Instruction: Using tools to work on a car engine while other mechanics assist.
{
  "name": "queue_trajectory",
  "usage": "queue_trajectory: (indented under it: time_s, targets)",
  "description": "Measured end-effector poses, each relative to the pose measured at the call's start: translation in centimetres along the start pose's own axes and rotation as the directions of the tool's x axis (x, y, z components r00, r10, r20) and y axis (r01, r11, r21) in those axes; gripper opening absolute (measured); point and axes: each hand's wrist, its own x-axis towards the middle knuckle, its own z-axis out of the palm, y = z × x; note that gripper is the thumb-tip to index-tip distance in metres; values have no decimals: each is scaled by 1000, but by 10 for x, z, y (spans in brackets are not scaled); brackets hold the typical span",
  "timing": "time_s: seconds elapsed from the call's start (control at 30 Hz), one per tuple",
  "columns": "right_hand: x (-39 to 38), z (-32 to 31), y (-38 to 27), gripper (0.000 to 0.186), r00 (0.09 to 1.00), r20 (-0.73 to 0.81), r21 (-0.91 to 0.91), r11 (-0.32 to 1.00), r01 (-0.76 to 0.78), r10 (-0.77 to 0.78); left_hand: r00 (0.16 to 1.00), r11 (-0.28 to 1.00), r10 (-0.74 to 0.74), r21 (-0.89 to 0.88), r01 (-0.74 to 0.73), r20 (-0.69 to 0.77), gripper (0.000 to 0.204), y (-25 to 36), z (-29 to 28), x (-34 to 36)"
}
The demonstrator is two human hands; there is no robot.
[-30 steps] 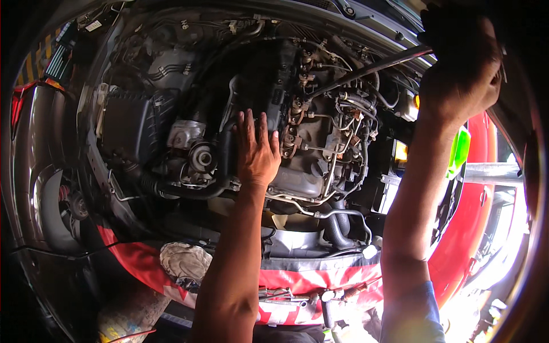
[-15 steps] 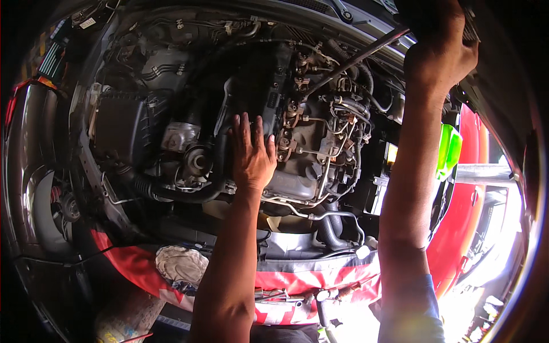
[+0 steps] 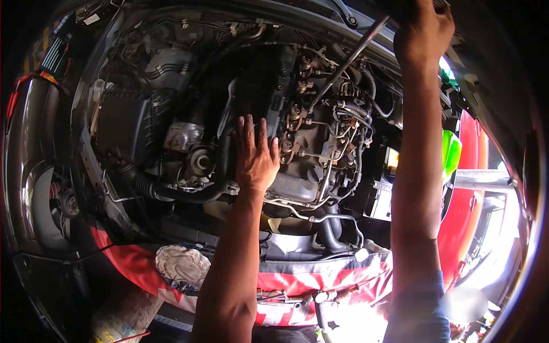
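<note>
Bar (image 3: 350, 62), long and metallic, slants up and to the right from the far part of the grey engine cover (image 3: 291, 182), which serves as reference for all places below. The bar's lower end reaches among the brown metal fittings (image 3: 295, 114) along the cover's left edge; whether it is seated on any of them cannot be told.

Right hand (image 3: 425, 39): beyond the cover, to its right, and raised. It appears curled closed around the bar's upper end, though shadow hides the fingertips and part of the grip.

Left hand (image 3: 256, 157): immediately left of the cover, palm down on a black engine part (image 3: 273, 114). Fingers extended, thumb a little apart; nothing held.

Surroundings: black box (image 3: 123, 123) well to the left of the cover; battery (image 3: 380, 200) to its right; pale crumpled cloth (image 3: 183, 266) and loose hand tools (image 3: 286, 297) on the near side, over a red and white sheet (image 3: 128, 254).

Progress: judged under way, not complete. The bar remains in use, thin metal pipes (image 3: 320, 154) still cross the cover, and the tools have not been put away. How much is finished, and how much is left, cannot be established.
</note>
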Motion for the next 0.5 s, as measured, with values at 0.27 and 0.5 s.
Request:
queue_trajectory:
  time_s: [0.27, 0.5]
  targets:
    - [21, 26, 23, 39, 987, 2, -131, 978, -159, 161, 999, 1000, 12, -27, -13, -34, 57, -1, 0, 0]
    - [10, 41, 32, 41, 978, 166, -92, 989, -115, 129, 1000, 1000, 7, -24, -8, -18, 58, -1, 0, 0]
